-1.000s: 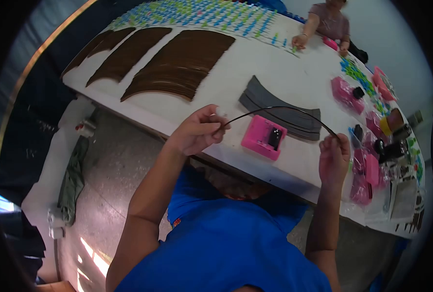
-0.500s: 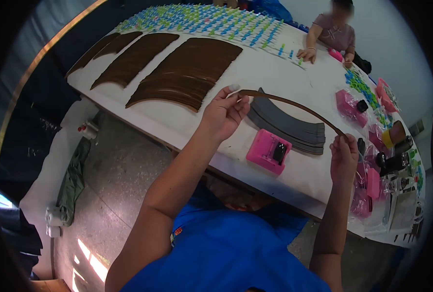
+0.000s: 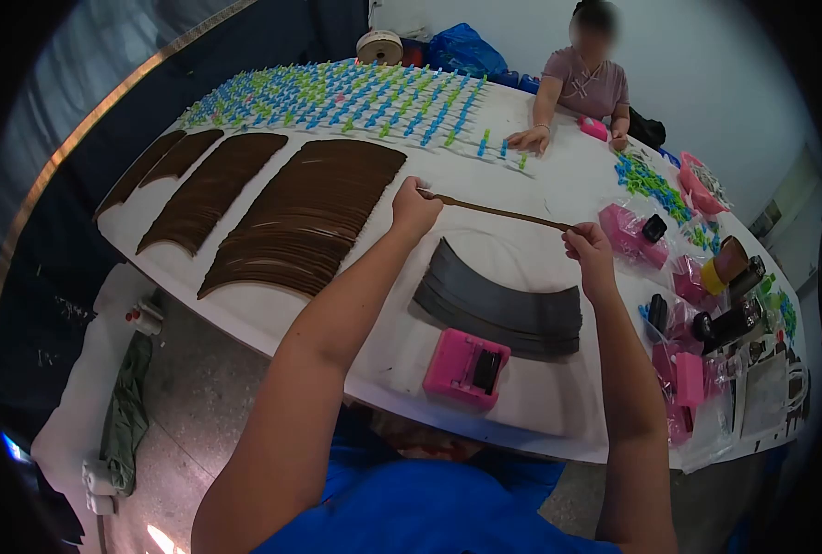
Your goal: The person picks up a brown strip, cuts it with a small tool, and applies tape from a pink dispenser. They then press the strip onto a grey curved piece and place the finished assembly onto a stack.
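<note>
Brown strip, ends in 2 hands

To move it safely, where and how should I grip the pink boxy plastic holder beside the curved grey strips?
The holder: probably left and right sides, from the near table edge; these walls look straight, black insert on top, grey strips beyond.

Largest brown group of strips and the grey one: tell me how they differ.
The brown group is brown; the grey group is grey. The brown group covers more table; the grey group is smaller. The brown group lies to the left of the grey group. Both consist of curved strips.
</note>
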`<state>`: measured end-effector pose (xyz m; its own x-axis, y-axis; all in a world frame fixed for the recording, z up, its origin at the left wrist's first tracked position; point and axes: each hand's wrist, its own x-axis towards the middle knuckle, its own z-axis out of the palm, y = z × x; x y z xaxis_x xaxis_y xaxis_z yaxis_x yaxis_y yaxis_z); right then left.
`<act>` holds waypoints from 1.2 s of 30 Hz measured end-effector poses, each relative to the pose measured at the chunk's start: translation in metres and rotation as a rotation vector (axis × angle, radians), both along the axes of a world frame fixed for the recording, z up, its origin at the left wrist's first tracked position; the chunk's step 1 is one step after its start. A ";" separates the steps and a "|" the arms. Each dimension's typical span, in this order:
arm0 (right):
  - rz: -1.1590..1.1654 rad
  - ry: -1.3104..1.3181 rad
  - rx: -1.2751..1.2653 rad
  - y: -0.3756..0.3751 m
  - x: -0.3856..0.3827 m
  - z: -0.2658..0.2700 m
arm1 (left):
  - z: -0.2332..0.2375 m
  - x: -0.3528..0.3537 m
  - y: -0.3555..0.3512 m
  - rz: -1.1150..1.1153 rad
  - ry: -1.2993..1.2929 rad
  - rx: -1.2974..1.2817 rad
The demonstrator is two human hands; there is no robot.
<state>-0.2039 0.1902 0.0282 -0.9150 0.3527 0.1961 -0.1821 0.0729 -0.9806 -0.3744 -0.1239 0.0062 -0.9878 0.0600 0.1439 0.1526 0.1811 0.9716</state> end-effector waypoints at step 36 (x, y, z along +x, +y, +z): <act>-0.363 -0.540 0.910 0.064 -0.171 -0.050 | -0.005 -0.104 0.046 0.080 0.074 -0.590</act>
<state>-0.3750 0.2547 -0.0219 -0.8301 0.5435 0.1246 0.4295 0.7657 -0.4787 -0.4786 -0.0778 0.0011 -0.9812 0.0766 0.1772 0.1795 0.7004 0.6908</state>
